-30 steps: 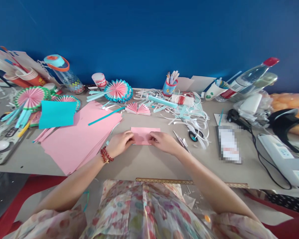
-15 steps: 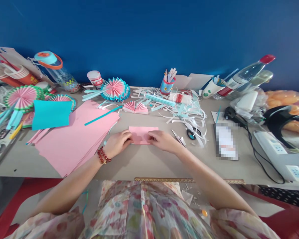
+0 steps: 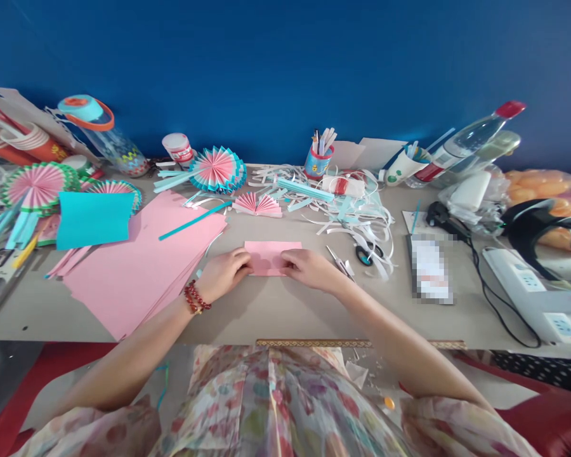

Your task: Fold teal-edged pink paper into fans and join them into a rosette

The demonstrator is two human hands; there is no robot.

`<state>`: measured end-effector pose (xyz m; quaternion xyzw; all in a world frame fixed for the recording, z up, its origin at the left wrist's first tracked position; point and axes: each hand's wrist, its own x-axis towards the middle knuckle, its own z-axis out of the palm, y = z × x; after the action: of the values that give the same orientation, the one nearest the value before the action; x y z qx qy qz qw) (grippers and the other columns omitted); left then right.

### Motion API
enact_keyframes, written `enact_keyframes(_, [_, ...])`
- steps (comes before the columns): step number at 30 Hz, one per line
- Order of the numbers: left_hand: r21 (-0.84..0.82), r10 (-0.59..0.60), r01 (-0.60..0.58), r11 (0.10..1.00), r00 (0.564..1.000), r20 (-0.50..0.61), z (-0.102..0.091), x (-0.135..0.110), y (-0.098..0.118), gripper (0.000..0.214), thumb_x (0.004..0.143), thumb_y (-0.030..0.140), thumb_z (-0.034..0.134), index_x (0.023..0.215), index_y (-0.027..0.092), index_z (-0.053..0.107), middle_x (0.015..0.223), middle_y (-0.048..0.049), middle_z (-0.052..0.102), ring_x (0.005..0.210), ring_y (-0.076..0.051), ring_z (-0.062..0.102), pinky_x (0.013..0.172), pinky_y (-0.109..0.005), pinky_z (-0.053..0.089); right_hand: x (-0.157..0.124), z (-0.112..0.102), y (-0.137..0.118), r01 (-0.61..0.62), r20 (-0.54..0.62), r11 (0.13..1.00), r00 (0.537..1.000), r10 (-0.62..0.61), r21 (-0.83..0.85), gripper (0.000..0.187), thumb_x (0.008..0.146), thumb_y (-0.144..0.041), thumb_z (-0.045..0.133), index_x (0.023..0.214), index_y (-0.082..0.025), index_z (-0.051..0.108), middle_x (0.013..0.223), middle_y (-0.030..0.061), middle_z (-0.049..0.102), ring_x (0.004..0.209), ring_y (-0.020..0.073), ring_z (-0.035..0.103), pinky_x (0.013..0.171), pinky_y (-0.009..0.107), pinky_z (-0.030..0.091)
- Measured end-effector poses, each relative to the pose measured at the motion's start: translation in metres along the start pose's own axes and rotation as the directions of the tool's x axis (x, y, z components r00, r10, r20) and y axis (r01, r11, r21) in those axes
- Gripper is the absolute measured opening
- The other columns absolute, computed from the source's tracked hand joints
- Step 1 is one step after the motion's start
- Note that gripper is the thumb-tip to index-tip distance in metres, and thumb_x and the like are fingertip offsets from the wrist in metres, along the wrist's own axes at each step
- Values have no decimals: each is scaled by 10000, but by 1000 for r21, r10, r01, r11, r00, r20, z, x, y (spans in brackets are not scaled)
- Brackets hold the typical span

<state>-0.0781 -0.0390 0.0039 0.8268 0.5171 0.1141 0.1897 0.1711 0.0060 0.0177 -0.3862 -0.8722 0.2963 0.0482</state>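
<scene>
A small rectangle of pink paper (image 3: pixel 272 252) lies on the table between my hands. My left hand (image 3: pixel 221 274) pinches its left edge, fingers closed. At the right edge, my right hand (image 3: pixel 307 266) grips it with thumb and curled fingers. Just beyond the rectangle sits a pleated pink paper fan (image 3: pixel 257 204). Larger pink sheets (image 3: pixel 147 260) are stacked to the left, with a teal paper strip (image 3: pixel 195 221) across their far corner. Scissors (image 3: pixel 341 263) rest to the right of my right hand, their black handles partly under white paper strips.
Pleated paper rosettes (image 3: pixel 217 170) and a teal sheet (image 3: pixel 94 220) lie at the left. Tangled paper scraps (image 3: pixel 347 209) spread behind the scissors. A phone (image 3: pixel 431 270), a power strip (image 3: pixel 528 285) and a tilted-looking bottle (image 3: pixel 471 143) occupy the right side. A blue wall stands behind.
Both hands keep their hold on the pink rectangle, with no visible movement of the paper. The view has shifted very slightly.
</scene>
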Motion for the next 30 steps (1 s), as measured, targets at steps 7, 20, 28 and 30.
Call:
enact_keyframes(7, [14,-1,0,1000,1000,3,0,0,0,126,955,266,513,868,201,576,961,-21,626,738,-162,602,609,-262,377,0,-2,0,12,13,1000,1000,-12,-12,135,866,-118,576,749,-185,571,787,15,641,732,150,542,664,230,328])
enact_keyframes(20, [17,29,-29,999,999,-15,3,-2,0,112,970,244,498,918,200,587,983,-18,627,772,-156,610,646,-264,399,-2,5,0,-18,-29,999,999,17,-38,72,861,-121,583,825,-182,594,837,31,666,767,160,573,677,236,339])
enact_keyframes(28, [358,401,-406,841,911,93,2,-1,6,314,988,167,440,1256,258,576,1051,-61,611,971,-213,535,837,-340,403,-4,8,-1,2,-59,999,998,-5,-41,95,864,-107,579,802,-180,580,807,15,642,742,147,557,667,226,326])
enact_keyframes(30, [357,450,-467,809,883,133,2,1,5,381,978,164,471,1335,282,528,1077,-57,610,982,-213,517,860,-342,397,-4,6,-2,12,-62,999,998,-14,-36,93,871,-119,584,803,-182,588,802,12,646,733,143,559,662,222,330])
